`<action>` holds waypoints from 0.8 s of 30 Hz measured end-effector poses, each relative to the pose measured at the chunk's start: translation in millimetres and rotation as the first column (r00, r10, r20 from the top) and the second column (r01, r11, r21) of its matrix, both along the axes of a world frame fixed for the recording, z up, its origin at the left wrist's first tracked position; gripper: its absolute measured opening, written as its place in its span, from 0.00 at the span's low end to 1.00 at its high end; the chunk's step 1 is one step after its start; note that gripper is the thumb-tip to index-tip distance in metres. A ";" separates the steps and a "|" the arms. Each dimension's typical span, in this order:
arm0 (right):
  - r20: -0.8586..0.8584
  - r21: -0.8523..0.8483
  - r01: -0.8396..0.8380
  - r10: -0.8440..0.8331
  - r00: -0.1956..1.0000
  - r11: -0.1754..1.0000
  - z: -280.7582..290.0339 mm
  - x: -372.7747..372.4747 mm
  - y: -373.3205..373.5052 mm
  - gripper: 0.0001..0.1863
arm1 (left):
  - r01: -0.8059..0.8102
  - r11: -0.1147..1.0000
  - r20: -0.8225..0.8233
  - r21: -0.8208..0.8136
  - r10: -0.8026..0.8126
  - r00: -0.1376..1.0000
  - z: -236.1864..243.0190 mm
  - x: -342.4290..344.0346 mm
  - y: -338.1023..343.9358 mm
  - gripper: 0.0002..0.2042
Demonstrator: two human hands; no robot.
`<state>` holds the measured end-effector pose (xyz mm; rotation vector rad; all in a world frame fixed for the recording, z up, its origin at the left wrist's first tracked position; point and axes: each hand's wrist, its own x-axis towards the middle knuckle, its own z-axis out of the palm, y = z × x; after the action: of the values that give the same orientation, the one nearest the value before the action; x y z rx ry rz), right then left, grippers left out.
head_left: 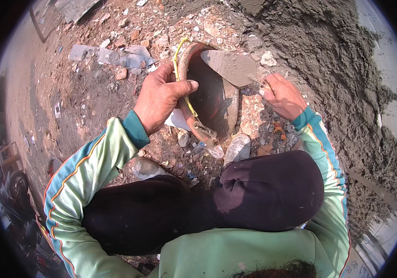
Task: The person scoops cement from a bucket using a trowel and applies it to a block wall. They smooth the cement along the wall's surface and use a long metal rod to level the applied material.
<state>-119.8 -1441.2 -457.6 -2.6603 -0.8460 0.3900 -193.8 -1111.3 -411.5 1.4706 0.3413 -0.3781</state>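
Observation:
A reddish-brown bucket (214, 104) leans tilted on the rubble in front of my knees, its mouth toward me. My left hand (165, 95) is closed on its left rim, the thumb lying over the edge. Along that rim runs a yellow-green strip (176, 58), passing under my fingers. My right hand (283, 96) holds a trowel (231, 67) by its handle, which is mostly hidden in the fingers. The trowel's broad blade, coated with grey mortar, reaches left over the bucket's far right rim. Little can be made out in the dark inside of the bucket.
Wet grey mortar (323, 69) is heaped along the right side. Broken brick and stones (122, 74) cover the ground, with a flat grey strip (97, 54) at the upper left. My shoes (238, 147) stand close behind the bucket. Parked motorbikes (20, 185) show at the left edge.

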 end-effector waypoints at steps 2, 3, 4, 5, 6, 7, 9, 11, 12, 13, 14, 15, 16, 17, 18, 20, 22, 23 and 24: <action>0.125 -0.247 0.014 0.018 0.992 0.969 -32.7 -9.3 58.4 0.12 | 0.012 0.999 0.033 0.049 -0.013 0.999 -3.2 -2.8 -10.2 0.23; 0.166 -0.286 -0.039 0.090 0.982 0.957 -49.5 -11.8 63.6 0.11 | 0.031 0.998 0.064 0.051 -0.034 0.997 -2.7 1.1 -19.9 0.24; 0.200 -0.304 -0.114 0.180 0.963 0.946 -63.8 -13.9 72.6 0.10 | 0.031 0.998 0.086 0.055 -0.035 0.996 -4.8 -0.6 -22.9 0.24; 0.089 -0.297 -0.139 0.173 0.981 0.945 -70.8 -18.9 69.0 0.10 | 0.029 0.998 0.108 0.057 -0.035 0.994 -9.1 -3.7 -26.2 0.24; -0.023 -0.279 -0.172 0.172 0.985 0.945 -71.1 -27.6 69.9 0.10 | 0.019 0.998 0.129 0.066 -0.027 0.991 -9.7 -6.6 -26.1 0.24; -0.134 -0.253 -0.211 0.182 0.974 0.944 -71.4 -36.0 71.7 0.10 | -0.054 0.998 0.070 0.023 0.052 0.996 -3.8 -9.1 -26.6 0.25; -0.142 -0.122 -0.289 0.271 0.952 0.950 -75.1 -54.7 74.8 0.11 | -0.062 0.994 0.063 0.089 0.057 0.996 -2.5 -14.6 -20.9 0.25; -0.226 -0.034 -0.292 0.277 0.934 0.956 -71.0 -64.9 75.8 0.13 | -0.059 0.994 0.062 0.091 0.053 0.997 -1.7 -17.2 -17.7 0.24; -0.271 -0.011 -0.279 0.266 0.925 0.960 -65.2 -66.6 78.2 0.14 | -0.052 0.997 0.066 0.065 0.047 0.997 -1.2 -16.2 -17.1 0.24; -0.315 0.012 -0.266 0.256 0.914 0.964 -60.9 -67.8 80.3 0.15 | -0.044 0.998 0.070 0.040 0.041 0.997 -0.7 -14.6 -16.3 0.23; -0.359 0.034 -0.251 0.246 0.900 0.967 -56.3 -67.7 81.6 0.16 | -0.024 0.999 0.076 0.034 0.022 0.997 -0.6 -10.6 -15.1 0.23; -0.415 0.048 -0.208 0.209 0.885 0.977 -54.1 -69.3 83.7 0.16 | -0.011 0.999 0.064 0.041 0.009 0.998 -2.3 -10.7 -11.1 0.23; -0.463 0.039 -0.160 0.160 0.872 0.986 -47.2 -64.2 78.1 0.17 | 0.007 1.000 0.064 0.030 -0.009 0.998 -3.3 -9.2 -10.0 0.22; -0.508 0.027 -0.112 0.110 0.854 0.993 -44.3 -61.7 71.5 0.18 | -0.011 1.000 0.048 0.017 0.010 0.999 -3.7 -10.3 -9.2 0.21; -0.474 0.054 -0.104 0.117 0.873 0.993 -44.3 -60.0 65.1 0.19 | -0.026 0.999 0.054 0.032 0.025 0.998 -3.5 -9.8 -5.3 0.22; -0.404 0.110 -0.091 0.128 0.906 0.990 -44.5 -60.3 51.3 0.21 | -0.056 0.997 0.067 0.059 0.052 0.996 -3.9 -9.4 9.4 0.23; -0.452 0.043 -0.066 0.078 0.889 0.997 -15.4 -52.8 39.6 0.22 | -0.128 0.991 0.019 0.045 0.128 0.992 -2.9 -7.7 25.3 0.27; -0.502 0.028 -0.075 0.079 0.861 0.997 -3.7 -47.5 34.1 0.21 | -0.190 0.981 -0.010 0.028 0.191 0.982 -1.9 -9.1 35.4 0.25; -0.550 0.012 -0.088 0.080 0.831 0.996 4.0 -42.1 27.7 0.21 | -0.254 0.967 -0.040 0.012 0.254 0.966 -1.5 -11.9 44.8 0.23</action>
<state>-161.9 -1413.5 -453.6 -2.3159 -0.7637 1.1222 -205.7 -1066.5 -413.0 1.4064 0.5580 -0.2006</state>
